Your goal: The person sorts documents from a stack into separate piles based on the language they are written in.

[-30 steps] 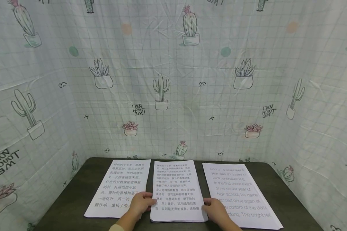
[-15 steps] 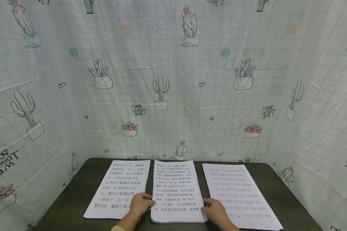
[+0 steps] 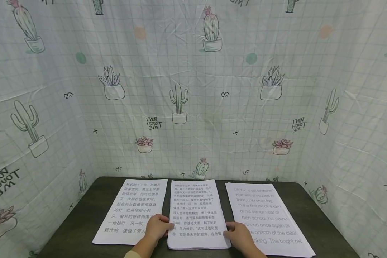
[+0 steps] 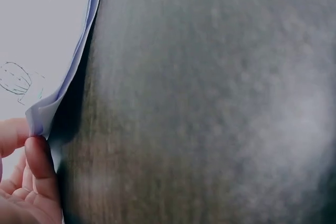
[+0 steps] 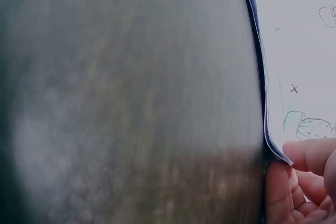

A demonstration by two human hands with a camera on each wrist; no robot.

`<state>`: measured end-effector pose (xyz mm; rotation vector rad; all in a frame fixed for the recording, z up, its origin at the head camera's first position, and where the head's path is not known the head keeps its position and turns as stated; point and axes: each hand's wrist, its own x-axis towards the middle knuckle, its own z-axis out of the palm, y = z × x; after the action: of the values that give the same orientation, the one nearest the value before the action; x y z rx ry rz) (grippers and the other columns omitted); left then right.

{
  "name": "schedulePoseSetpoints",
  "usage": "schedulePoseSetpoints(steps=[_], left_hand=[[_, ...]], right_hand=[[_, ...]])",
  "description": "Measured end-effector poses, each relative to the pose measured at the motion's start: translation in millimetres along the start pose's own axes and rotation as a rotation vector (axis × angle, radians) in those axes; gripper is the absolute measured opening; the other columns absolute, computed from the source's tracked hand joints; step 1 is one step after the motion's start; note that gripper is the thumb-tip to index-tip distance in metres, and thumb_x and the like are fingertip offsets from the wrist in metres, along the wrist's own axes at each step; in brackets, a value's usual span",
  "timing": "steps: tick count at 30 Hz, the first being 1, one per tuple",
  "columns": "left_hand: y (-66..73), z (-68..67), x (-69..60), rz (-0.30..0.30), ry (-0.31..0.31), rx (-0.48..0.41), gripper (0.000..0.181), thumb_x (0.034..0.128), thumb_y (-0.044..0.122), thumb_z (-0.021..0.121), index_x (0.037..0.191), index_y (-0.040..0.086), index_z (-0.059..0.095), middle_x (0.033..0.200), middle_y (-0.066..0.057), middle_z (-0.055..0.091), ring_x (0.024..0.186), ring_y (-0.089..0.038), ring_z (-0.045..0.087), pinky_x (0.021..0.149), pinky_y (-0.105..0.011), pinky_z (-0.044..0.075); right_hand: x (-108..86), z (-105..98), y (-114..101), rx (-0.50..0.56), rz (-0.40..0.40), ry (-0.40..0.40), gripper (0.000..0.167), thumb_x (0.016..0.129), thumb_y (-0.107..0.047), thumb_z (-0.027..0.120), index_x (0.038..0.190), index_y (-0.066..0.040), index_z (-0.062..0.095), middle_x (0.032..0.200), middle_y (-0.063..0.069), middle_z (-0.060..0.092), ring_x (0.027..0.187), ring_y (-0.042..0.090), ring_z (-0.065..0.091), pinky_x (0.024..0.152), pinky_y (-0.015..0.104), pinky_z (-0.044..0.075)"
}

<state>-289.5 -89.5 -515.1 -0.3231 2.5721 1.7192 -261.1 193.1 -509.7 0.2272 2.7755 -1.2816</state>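
My left hand and right hand pinch the papers between them, apparently securing a grip; any lift would call for level hands.

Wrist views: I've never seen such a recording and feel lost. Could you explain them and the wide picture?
No machine here, just a person's bare left hand and right hand. A camera worn on the head took the wide picture; one on each wrist took a close picture. On the dark table lie, side by side, the left papers, middle papers and right papers, all printed. The hands pinch the middle papers by opposite side edges.
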Motion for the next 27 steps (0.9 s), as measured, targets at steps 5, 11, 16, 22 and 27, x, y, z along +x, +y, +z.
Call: schedulePoseSetpoints(steps=[5, 11, 16, 22, 27], left_hand=[[0.8, -0.1, 0.1, -0.005, -0.004, 0.034, 0.022, 0.0745, 0.003, 0.074, 0.093, -0.005, 0.067, 0.082, -0.009, 0.065, 0.064, -0.013, 0.061, 0.057, -0.025, 0.056], [-0.6, -0.8, 1.8, -0.005, 0.001, 0.053, 0.017, 0.0753, 0.003, 0.072, 0.091, -0.004, 0.07, 0.081, -0.008, 0.067, 0.064, -0.013, 0.062, 0.058, -0.026, 0.056], [0.5, -2.4, 1.3, 0.028, 0.021, 0.058, 0.013, 0.0752, 0.002, 0.07, 0.087, -0.003, 0.072, 0.079, -0.007, 0.068, 0.062, -0.012, 0.061, 0.057, -0.026, 0.056], [-1.1, -0.9, 1.1, 0.031, 0.037, 0.041, 0.013, 0.0751, 0.003, 0.068, 0.085, -0.002, 0.073, 0.08, -0.007, 0.068, 0.061, -0.012, 0.059, 0.056, -0.025, 0.055], [0.0, 2.0, 0.0, 0.038, 0.056, 0.06, 0.016, 0.0761, 0.009, 0.069, 0.086, -0.003, 0.072, 0.08, -0.009, 0.067, 0.068, -0.016, 0.058, 0.058, -0.027, 0.051]], right_hand=[[1.0, 0.5, -0.8, -0.017, 0.014, 0.01, 0.044, 0.081, -0.009, 0.068, 0.118, 0.012, 0.061, 0.072, 0.004, 0.061, 0.062, 0.014, 0.054, 0.057, 0.028, 0.048], [3.1, 1.2, -1.9, -0.029, 0.031, 0.022, 0.04, 0.08, -0.009, 0.069, 0.115, 0.009, 0.065, 0.094, 0.016, 0.071, 0.08, 0.021, 0.064, 0.071, 0.037, 0.055], [4.4, -0.1, -2.6, -0.02, 0.04, 0.015, 0.039, 0.081, -0.009, 0.068, 0.115, 0.009, 0.065, 0.095, 0.017, 0.071, 0.085, 0.025, 0.067, 0.073, 0.04, 0.056], [2.8, 1.0, -1.1, -0.003, 0.006, 0.021, 0.041, 0.08, -0.009, 0.067, 0.116, 0.01, 0.064, 0.086, 0.008, 0.069, 0.076, 0.016, 0.061, 0.064, 0.031, 0.052], [2.7, 2.2, -1.3, 0.007, 0.008, 0.009, 0.041, 0.08, -0.008, 0.068, 0.116, 0.011, 0.063, 0.088, 0.009, 0.07, 0.078, 0.016, 0.062, 0.066, 0.032, 0.053]])
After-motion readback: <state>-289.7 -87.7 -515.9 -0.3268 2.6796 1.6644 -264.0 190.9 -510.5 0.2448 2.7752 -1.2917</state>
